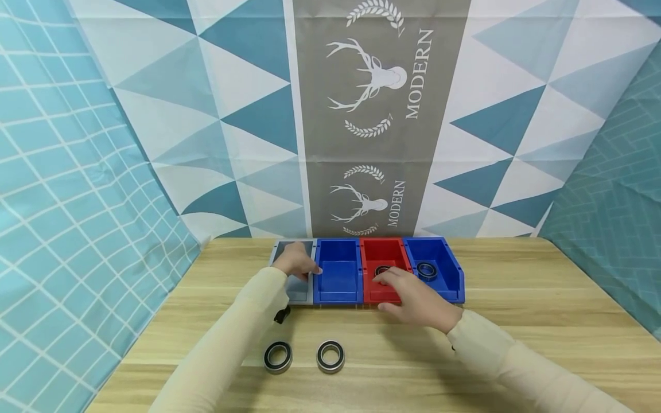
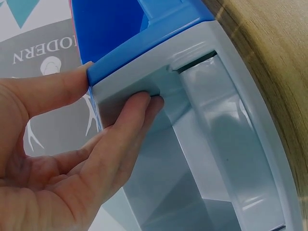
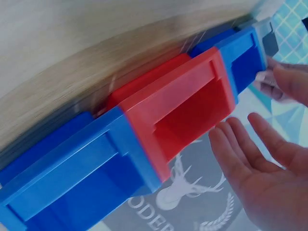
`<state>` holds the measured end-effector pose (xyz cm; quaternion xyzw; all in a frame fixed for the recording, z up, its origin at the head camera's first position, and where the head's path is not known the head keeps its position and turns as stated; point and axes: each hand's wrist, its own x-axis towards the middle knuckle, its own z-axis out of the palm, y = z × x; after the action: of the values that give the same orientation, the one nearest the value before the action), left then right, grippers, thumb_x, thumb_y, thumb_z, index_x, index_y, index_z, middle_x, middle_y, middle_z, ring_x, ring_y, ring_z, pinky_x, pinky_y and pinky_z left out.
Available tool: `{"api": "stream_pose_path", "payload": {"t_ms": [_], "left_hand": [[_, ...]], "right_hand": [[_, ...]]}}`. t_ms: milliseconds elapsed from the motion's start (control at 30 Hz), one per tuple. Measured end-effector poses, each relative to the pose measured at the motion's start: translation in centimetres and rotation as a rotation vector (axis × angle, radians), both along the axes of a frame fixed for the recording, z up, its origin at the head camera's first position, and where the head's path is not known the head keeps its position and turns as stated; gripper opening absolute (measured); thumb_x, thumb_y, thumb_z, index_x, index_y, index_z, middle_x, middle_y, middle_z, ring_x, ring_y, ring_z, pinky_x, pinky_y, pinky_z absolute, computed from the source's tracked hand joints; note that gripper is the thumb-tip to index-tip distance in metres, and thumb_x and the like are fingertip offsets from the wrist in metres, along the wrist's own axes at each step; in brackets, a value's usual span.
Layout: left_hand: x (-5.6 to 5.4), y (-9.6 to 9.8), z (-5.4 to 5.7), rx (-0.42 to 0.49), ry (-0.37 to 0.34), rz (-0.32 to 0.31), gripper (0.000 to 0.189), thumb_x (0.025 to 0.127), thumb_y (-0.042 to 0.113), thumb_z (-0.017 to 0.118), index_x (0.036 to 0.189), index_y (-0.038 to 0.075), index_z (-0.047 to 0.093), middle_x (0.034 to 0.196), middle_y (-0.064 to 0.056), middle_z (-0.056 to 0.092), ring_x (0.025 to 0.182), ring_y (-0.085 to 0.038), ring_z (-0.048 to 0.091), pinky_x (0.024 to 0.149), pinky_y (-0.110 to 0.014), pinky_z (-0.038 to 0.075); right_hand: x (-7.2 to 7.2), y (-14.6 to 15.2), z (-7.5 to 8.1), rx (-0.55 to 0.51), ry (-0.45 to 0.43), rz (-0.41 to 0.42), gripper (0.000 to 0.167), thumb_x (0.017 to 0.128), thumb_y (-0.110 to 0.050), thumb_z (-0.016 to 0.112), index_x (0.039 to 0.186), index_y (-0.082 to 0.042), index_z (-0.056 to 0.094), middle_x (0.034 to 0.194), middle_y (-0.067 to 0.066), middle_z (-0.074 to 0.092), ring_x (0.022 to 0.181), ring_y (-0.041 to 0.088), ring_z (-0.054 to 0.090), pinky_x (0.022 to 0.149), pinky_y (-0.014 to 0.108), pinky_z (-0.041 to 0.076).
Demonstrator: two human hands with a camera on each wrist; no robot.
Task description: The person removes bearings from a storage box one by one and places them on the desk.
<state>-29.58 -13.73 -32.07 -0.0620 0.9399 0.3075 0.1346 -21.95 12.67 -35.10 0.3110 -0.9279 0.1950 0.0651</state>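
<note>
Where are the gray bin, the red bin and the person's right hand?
Gray bin (image 2: 226,139): left wrist view, on its bare front panel.
Red bin (image 1: 383,250): head view, on its inner back wall.
Right hand (image 1: 420,298): head view, on the back of the hand.

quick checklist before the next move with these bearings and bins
1. Bare right hand free: ok, holding nothing.
2. Bare left hand clear of grey plastic bin: not ok, fingers inside.
3. Black ring-shaped bearing inside red plastic bin: ok.
4. Similar bearing inside right-end blue plastic bin: ok.
5. Two black, silver-rimmed bearings off wooden table: not ok, both lie there.
6. Left hand gripping bin wall firmly: cannot tell.
</note>
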Motion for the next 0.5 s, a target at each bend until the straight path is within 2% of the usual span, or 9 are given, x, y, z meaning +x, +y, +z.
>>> {"api": "stream_pose_path", "payload": {"t_ms": [100,233,500], "left_hand": [[0.1,0.1,0.1,0.004,-0.001,0.016,0.057,0.081,0.014,0.076,0.125,-0.012,0.049,0.123,-0.025,0.059,0.078,-0.022,0.073,0.083,-0.035,0.058],[0.1,0.3,0.1,0.008,-0.004,0.02,0.052,0.082,0.012,0.075,0.121,-0.012,0.051,0.118,-0.024,0.061,0.077,-0.022,0.073,0.073,-0.032,0.06],[-0.1,-0.1,-0.1,0.016,0.0,0.001,0.058,0.082,0.014,0.076,0.126,-0.012,0.048,0.123,-0.026,0.059,0.079,-0.023,0.073,0.078,-0.033,0.059]], "right_hand": [[-0.5,0.6,0.0,-0.037,0.042,-0.049,0.045,0.083,-0.023,0.075,0.122,-0.006,0.061,0.12,0.011,0.064,0.111,0.026,0.061,0.094,0.043,0.054],[-1.1,1.3,-0.1,-0.087,0.055,-0.117,0.046,0.083,-0.023,0.074,0.122,-0.003,0.06,0.119,0.013,0.063,0.11,0.028,0.061,0.093,0.045,0.054],[-2.1,1.9,-0.5,-0.137,0.093,-0.185,0.047,0.083,-0.023,0.075,0.122,-0.001,0.059,0.122,0.016,0.06,0.113,0.032,0.058,0.092,0.047,0.054]]}}
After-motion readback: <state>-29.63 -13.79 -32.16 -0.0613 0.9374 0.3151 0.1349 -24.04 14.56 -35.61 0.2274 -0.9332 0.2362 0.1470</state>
